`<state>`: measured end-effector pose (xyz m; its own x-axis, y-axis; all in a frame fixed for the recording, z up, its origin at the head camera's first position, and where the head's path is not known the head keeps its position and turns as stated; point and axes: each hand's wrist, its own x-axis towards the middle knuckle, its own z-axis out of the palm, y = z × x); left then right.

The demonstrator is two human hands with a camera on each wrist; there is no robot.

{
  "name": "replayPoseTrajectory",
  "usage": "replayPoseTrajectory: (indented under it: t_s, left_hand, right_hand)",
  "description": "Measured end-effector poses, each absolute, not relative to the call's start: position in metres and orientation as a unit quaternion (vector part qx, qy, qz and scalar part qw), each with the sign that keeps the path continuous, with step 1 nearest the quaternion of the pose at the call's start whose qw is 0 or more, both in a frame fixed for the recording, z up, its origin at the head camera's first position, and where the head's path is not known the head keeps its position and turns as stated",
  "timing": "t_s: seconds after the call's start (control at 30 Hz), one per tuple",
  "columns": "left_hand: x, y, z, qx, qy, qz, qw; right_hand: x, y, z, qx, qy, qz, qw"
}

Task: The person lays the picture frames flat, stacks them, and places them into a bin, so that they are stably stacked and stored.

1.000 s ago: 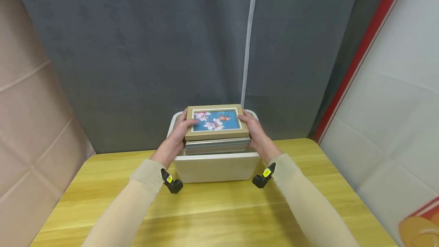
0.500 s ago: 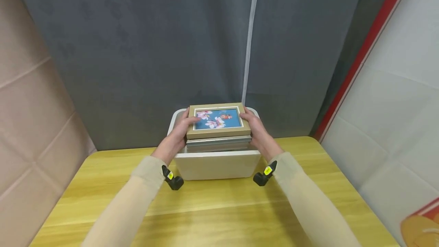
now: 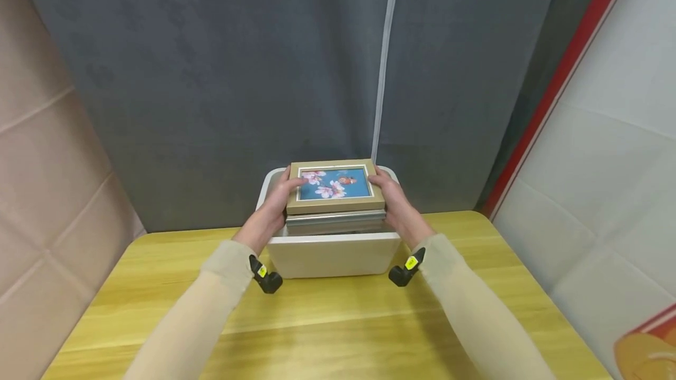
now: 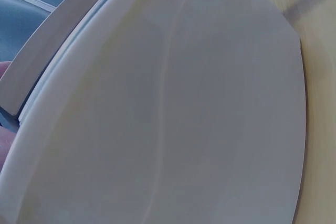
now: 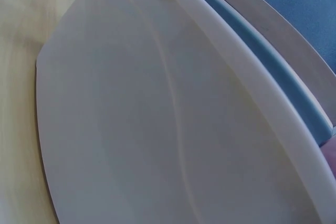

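A tan picture frame (image 3: pixel 335 208) with pink blossoms and an orange butterfly-like shape on blue tops a stack in a white bin (image 3: pixel 334 257). Silver-edged frames (image 3: pixel 335 219) lie beneath it, standing above the bin's front rim. My left hand (image 3: pixel 271 209) grips the stack's left side, thumb over the top frame's border. On the right side my right hand (image 3: pixel 395 203) does the same; the fingers below are mostly hidden. In the left wrist view the bin wall (image 4: pixel 220 103) hides most of the stack. The right wrist view shows frame edges (image 5: pixel 273 19) above the rim.
The bin stands on a yellow wood-grain table (image 3: pixel 338 327) near its back edge. A grey curtain (image 3: pixel 237 92) hangs right behind it. Pale padded walls rise at the left (image 3: pixel 53 163) and right (image 3: pixel 607 192).
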<state>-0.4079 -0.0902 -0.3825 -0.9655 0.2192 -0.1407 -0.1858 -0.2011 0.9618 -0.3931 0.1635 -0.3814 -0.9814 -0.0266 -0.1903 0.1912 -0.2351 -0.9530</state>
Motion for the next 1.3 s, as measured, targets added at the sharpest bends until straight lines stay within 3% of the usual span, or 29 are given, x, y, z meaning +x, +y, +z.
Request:
replayPoseTrajectory:
  t_s: [0.6,0.87,1.3]
  left_hand:
    - [-0.4097,-0.0904,-0.3854,0.015,0.625,0.77,0.13]
    - [-0.4128,-0.0912,-0.3852,0.027,0.65,0.755,0.084]
    - [-0.4138,-0.0938,-0.3869,0.046,0.667,0.742,0.053]
  right_hand:
    - [-0.3949,0.1613,-0.3838,0.076,0.601,-0.793,0.064]
    - [-0.3936,0.1614,-0.3822,0.075,0.599,-0.795,0.06]
    - [-0.3943,0.1602,-0.3799,0.065,0.603,-0.794,0.047]
